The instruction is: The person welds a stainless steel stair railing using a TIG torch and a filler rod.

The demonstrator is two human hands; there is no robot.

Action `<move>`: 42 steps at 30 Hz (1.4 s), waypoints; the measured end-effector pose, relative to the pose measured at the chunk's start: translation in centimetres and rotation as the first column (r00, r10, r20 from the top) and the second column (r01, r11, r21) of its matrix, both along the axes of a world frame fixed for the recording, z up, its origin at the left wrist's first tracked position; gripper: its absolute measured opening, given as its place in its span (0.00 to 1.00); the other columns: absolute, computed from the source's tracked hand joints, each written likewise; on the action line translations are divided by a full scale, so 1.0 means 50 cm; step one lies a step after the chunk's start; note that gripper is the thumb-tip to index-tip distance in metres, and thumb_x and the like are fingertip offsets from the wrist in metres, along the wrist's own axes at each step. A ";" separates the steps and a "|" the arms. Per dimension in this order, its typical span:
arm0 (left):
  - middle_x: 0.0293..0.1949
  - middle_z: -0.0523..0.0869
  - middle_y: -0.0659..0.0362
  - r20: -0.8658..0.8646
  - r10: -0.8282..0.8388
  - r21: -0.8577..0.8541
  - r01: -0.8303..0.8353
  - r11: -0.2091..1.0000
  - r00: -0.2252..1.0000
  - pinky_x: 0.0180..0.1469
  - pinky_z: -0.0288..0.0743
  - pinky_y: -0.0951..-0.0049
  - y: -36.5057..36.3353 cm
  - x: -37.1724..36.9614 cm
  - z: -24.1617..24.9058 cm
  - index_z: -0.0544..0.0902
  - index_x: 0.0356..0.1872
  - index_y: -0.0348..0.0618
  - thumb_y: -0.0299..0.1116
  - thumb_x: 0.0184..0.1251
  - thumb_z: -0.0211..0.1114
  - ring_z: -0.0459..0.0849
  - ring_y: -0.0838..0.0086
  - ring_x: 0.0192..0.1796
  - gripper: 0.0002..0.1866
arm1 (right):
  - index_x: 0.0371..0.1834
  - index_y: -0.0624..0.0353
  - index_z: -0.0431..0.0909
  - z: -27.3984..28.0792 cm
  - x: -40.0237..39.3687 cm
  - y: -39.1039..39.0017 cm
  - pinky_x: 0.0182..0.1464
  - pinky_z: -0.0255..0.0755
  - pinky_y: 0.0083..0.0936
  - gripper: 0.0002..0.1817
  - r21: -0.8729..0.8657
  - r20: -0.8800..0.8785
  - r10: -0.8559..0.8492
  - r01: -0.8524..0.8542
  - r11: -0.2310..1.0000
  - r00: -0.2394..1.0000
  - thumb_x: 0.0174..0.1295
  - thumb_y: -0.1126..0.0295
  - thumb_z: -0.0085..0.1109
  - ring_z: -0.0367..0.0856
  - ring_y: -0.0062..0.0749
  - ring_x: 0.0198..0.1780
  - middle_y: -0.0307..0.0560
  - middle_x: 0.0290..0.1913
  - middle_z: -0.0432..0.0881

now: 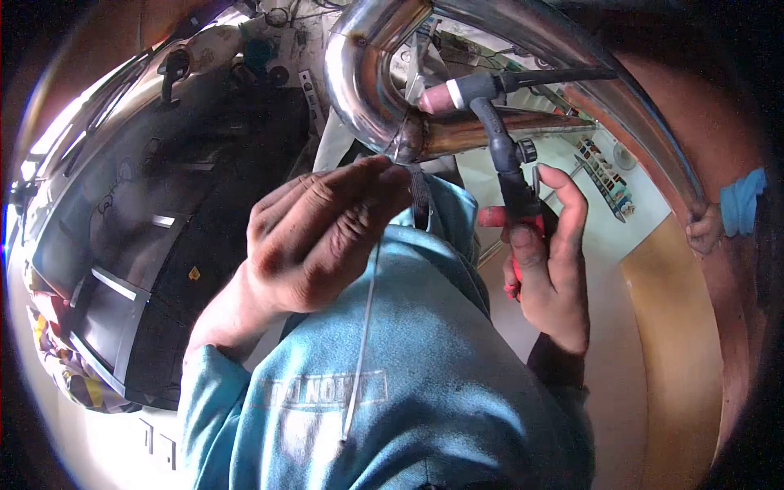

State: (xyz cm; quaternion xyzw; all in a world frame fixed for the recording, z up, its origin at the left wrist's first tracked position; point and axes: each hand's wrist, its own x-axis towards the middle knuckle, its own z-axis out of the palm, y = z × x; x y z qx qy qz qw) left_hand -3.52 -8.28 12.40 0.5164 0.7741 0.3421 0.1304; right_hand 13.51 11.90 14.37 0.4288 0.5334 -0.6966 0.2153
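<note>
My left hand (322, 237) pinches a thin filler rod (363, 327), fingertips just under the joint of a shiny steel pipe elbow (359, 73). The rod's loose end hangs down over my blue hooded top (425, 384). My right hand (551, 269) grips the black and red handle of a welding torch (498, 139). The torch's pink nozzle (433, 98) points at the joint, where a discoloured straight pipe (490, 131) meets the elbow.
Another person's hand (704, 227), with a blue sleeve, holds the long steel tube (621, 90) at the right. A dark metal cabinet (163, 245) fills the left. Pale floor (645, 229) and shelves (604, 171) lie beyond the pipe, with a tan board (678, 343) at the right.
</note>
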 end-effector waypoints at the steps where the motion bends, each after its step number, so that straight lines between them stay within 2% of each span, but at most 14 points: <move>1: 0.43 0.90 0.49 -0.003 0.016 0.007 -0.016 1.000 1.000 0.38 0.88 0.69 -0.003 0.002 0.001 0.87 0.47 0.34 0.23 0.53 0.76 0.92 0.64 0.43 0.17 | 0.76 0.52 0.49 0.000 0.003 -0.004 0.30 0.70 0.18 0.30 -0.019 0.002 -0.015 0.015 1.000 1.000 0.77 0.67 0.53 0.74 0.17 0.27 0.44 0.50 0.86; 4: 0.42 0.90 0.49 -0.018 0.033 0.011 -0.033 0.999 0.999 0.37 0.88 0.69 -0.005 0.003 0.003 0.88 0.47 0.35 0.22 0.53 0.77 0.92 0.65 0.42 0.17 | 0.76 0.53 0.49 -0.004 0.009 -0.014 0.31 0.70 0.18 0.30 0.051 -0.032 0.029 -0.027 0.998 0.999 0.77 0.66 0.53 0.78 0.19 0.32 0.45 0.51 0.86; 8: 0.42 0.90 0.49 -0.021 0.033 -0.001 -0.033 0.999 0.999 0.37 0.88 0.69 -0.007 0.003 0.005 0.87 0.47 0.35 0.23 0.54 0.77 0.92 0.65 0.41 0.17 | 0.76 0.56 0.49 -0.017 0.019 -0.017 0.42 0.75 0.23 0.30 0.112 -0.100 0.078 -0.067 0.991 0.992 0.78 0.64 0.53 0.83 0.25 0.43 0.47 0.51 0.85; 11: 0.41 0.90 0.49 -0.022 0.030 0.006 -0.030 1.000 0.999 0.36 0.88 0.69 -0.004 0.004 0.006 0.87 0.48 0.35 0.23 0.54 0.77 0.92 0.65 0.40 0.18 | 0.76 0.58 0.49 -0.016 0.015 -0.005 0.51 0.75 0.28 0.31 0.078 -0.085 0.083 -0.076 0.994 0.993 0.78 0.64 0.52 0.84 0.29 0.49 0.48 0.52 0.85; 14: 0.41 0.89 0.48 -0.026 0.040 0.003 -0.040 0.999 0.999 0.36 0.88 0.70 -0.005 0.007 0.007 0.87 0.49 0.35 0.23 0.54 0.77 0.92 0.65 0.40 0.19 | 0.76 0.59 0.49 -0.011 0.006 0.010 0.57 0.74 0.30 0.31 0.050 -0.066 0.104 -0.101 0.994 0.992 0.78 0.65 0.52 0.84 0.32 0.52 0.49 0.53 0.84; 18: 0.41 0.89 0.48 -0.036 0.025 0.001 -0.025 1.000 0.999 0.35 0.87 0.71 -0.008 0.005 0.006 0.86 0.50 0.35 0.24 0.55 0.76 0.92 0.66 0.38 0.19 | 0.77 0.60 0.49 -0.024 0.010 0.018 0.58 0.74 0.29 0.31 0.116 -0.147 0.155 -0.138 0.984 0.977 0.77 0.67 0.52 0.84 0.32 0.54 0.51 0.54 0.83; 29: 0.40 0.89 0.49 -0.056 0.013 0.027 -0.012 1.000 0.998 0.33 0.86 0.73 -0.011 -0.001 0.000 0.86 0.51 0.35 0.25 0.56 0.76 0.91 0.67 0.37 0.19 | 0.76 0.58 0.50 -0.017 -0.007 0.033 0.57 0.73 0.28 0.29 0.117 -0.138 0.210 -0.195 0.974 0.968 0.78 0.69 0.50 0.83 0.30 0.50 0.50 0.52 0.83; 32: 0.39 0.89 0.49 0.000 0.026 0.004 -0.026 1.000 1.000 0.34 0.86 0.71 -0.011 0.000 0.007 0.87 0.50 0.35 0.23 0.56 0.75 0.91 0.66 0.38 0.18 | 0.77 0.57 0.50 -0.017 -0.010 0.038 0.55 0.73 0.27 0.29 0.164 -0.152 0.262 -0.237 0.958 0.953 0.78 0.69 0.51 0.82 0.29 0.49 0.50 0.52 0.83; 33: 0.40 0.89 0.50 0.041 0.046 -0.014 -0.045 0.999 0.998 0.36 0.87 0.70 -0.014 0.003 0.010 0.87 0.49 0.35 0.21 0.55 0.74 0.92 0.64 0.39 0.18 | 0.77 0.57 0.51 -0.020 -0.010 0.039 0.54 0.73 0.26 0.29 0.195 -0.180 0.291 -0.256 0.947 0.940 0.78 0.68 0.51 0.82 0.28 0.49 0.50 0.51 0.83; 36: 0.39 0.89 0.50 0.044 0.138 -0.011 -0.137 0.990 0.990 0.37 0.87 0.69 -0.030 0.022 0.007 0.87 0.49 0.36 0.20 0.55 0.75 0.92 0.64 0.39 0.18 | 0.77 0.55 0.50 -0.024 -0.012 0.029 0.44 0.73 0.22 0.30 0.216 -0.217 0.232 -0.185 0.959 0.948 0.77 0.67 0.52 0.81 0.24 0.44 0.49 0.50 0.84; 37: 0.38 0.88 0.50 -0.013 0.071 0.021 -0.071 0.997 0.997 0.35 0.87 0.71 -0.025 0.013 -0.005 0.87 0.49 0.34 0.23 0.56 0.75 0.91 0.66 0.38 0.18 | 0.77 0.54 0.50 -0.010 -0.018 0.035 0.42 0.73 0.22 0.30 0.141 -0.126 0.213 -0.195 0.971 0.969 0.77 0.66 0.52 0.81 0.24 0.43 0.48 0.50 0.84; 38: 0.36 0.88 0.51 -0.073 0.006 0.049 -0.002 0.999 0.997 0.33 0.86 0.72 -0.010 0.000 -0.005 0.87 0.49 0.33 0.25 0.56 0.76 0.90 0.68 0.36 0.18 | 0.77 0.54 0.50 -0.012 -0.014 0.036 0.40 0.73 0.22 0.30 0.123 -0.109 0.210 -0.196 0.973 0.972 0.78 0.66 0.52 0.81 0.23 0.43 0.48 0.51 0.84; 40: 0.37 0.88 0.51 -0.059 0.006 0.019 -0.005 1.000 0.998 0.33 0.86 0.72 -0.007 -0.001 0.002 0.86 0.49 0.33 0.26 0.56 0.76 0.91 0.68 0.36 0.18 | 0.77 0.52 0.50 -0.014 -0.008 0.037 0.36 0.73 0.21 0.30 0.087 -0.074 0.205 -0.198 0.976 0.976 0.78 0.64 0.52 0.81 0.23 0.41 0.47 0.51 0.85; 42: 0.37 0.88 0.51 -0.063 0.012 0.028 -0.010 1.000 0.998 0.32 0.86 0.73 -0.007 0.000 0.000 0.87 0.49 0.33 0.26 0.56 0.76 0.91 0.69 0.36 0.19 | 0.77 0.52 0.50 -0.022 -0.004 0.034 0.35 0.72 0.20 0.30 0.113 -0.114 0.202 -0.189 0.975 0.973 0.78 0.64 0.51 0.80 0.23 0.41 0.47 0.51 0.85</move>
